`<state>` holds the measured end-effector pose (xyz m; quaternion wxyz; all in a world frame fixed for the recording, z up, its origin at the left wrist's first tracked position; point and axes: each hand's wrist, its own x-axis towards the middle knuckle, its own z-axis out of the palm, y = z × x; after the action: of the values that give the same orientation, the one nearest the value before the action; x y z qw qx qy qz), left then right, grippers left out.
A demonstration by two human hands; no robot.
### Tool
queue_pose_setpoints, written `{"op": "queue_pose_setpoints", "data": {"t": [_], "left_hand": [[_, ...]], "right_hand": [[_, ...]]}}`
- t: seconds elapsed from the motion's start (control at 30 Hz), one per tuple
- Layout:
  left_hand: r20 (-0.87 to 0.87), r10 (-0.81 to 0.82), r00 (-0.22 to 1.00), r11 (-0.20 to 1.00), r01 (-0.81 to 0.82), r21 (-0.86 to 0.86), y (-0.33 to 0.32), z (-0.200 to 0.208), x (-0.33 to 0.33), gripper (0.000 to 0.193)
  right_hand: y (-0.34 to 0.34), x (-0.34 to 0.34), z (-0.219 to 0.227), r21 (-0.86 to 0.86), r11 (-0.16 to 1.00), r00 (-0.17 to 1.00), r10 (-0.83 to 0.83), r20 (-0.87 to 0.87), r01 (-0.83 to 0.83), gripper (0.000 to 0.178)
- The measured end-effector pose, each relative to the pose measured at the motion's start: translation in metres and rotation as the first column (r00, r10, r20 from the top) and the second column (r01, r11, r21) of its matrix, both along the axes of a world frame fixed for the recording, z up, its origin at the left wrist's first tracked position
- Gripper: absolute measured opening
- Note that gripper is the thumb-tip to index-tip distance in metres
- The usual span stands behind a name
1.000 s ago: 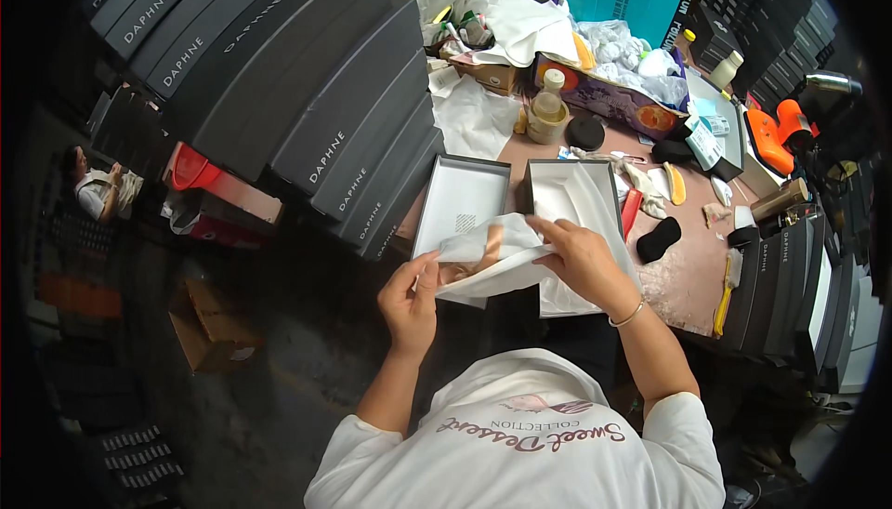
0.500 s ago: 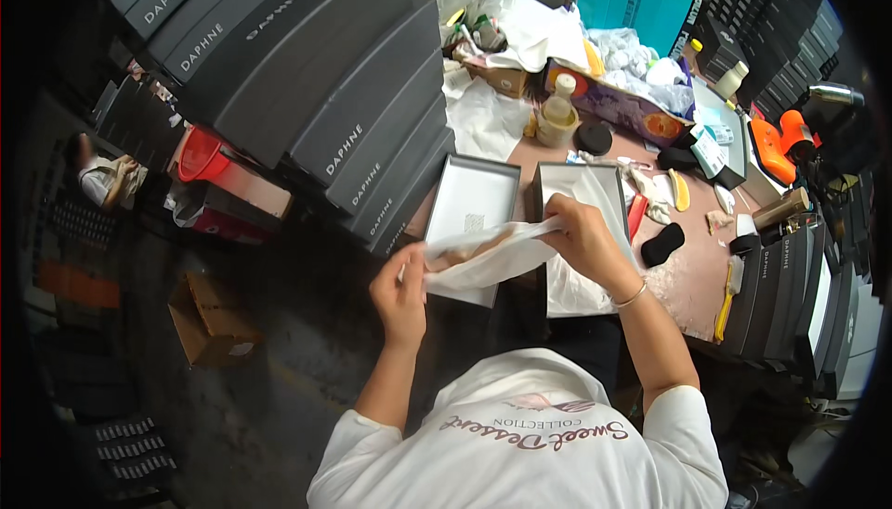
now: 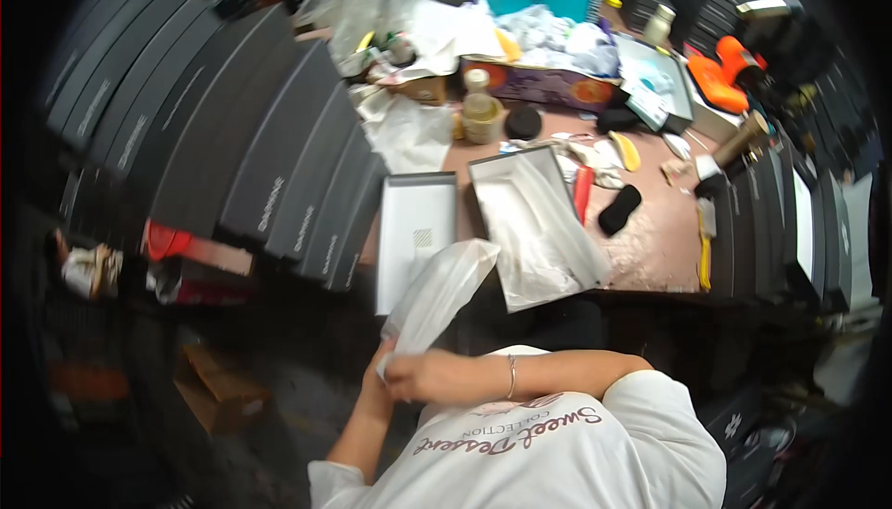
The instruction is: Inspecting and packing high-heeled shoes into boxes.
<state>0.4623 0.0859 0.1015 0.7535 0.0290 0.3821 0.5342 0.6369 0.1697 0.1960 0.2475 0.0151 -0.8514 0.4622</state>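
A translucent white bag (image 3: 437, 290) points up and away from me, in front of the boxes. My left hand (image 3: 375, 371) is closed on its near end. Across my body reaches my right hand (image 3: 429, 376), also closed on that near end, partly covering the left fingers. Both are a little blurred. Just beyond the bag an open shallow box tray (image 3: 416, 216), pale inside, lies on the table. To its right stands a grey open box (image 3: 478, 195) lined with crumpled white tissue paper (image 3: 534, 230). What the bag contains is hard to make out now.
Tall stacks of dark shoeboxes (image 3: 232, 151) rise at the left; more dark boxes (image 3: 757, 230) stand at the right. On the pink table (image 3: 662, 239) lie a black pad (image 3: 620, 210), a bottle (image 3: 478, 109) and a yellow-handled brush (image 3: 705, 253). A cardboard box (image 3: 218, 388) sits low at left.
The bag, earlier stretched level between both hands with something tan showing inside, now points away from me. My right hand has come down and left to meet my left. The view has shifted.
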Motion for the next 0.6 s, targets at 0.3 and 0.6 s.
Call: {"op": "queue_pose_setpoints", "data": {"t": [0.3,0.6], "left_hand": [[-0.64,-0.178,0.748,0.843,0.451,0.293,0.085,0.095,-0.003,0.076],[-0.807,0.551,0.213,0.412,0.771,0.485,0.174,0.087,0.24,0.089]], "right_hand": [[0.038,0.153,-0.099,-0.993,-0.083,0.958,-0.266,0.106,0.086,0.062],[0.047,0.221,-0.082,-0.953,-0.27,0.773,-0.631,0.065,-0.14,0.07]]}}
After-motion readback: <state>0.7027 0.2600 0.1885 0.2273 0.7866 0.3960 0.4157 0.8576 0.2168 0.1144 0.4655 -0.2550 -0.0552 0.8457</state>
